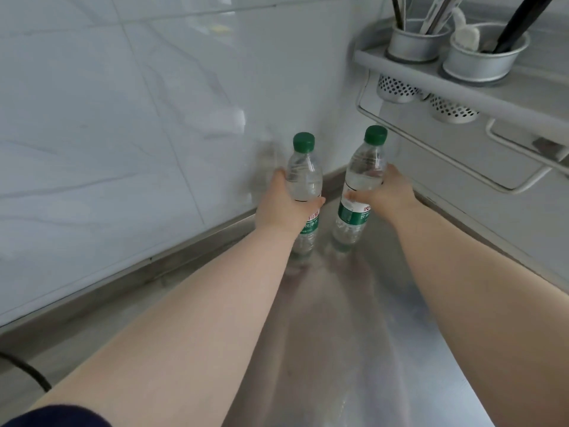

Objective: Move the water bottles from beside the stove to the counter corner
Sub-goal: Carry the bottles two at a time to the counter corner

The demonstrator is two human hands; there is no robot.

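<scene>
Your left hand wraps the left bottle at mid-body, and your right hand wraps the right bottle. Both stand near upright, caps above your grips, bases below at the counter corner. They are clear plastic with green caps and labels.

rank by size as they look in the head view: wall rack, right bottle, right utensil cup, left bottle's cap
1. wall rack
2. right bottle and right utensil cup: too close to rank
3. left bottle's cap
</scene>
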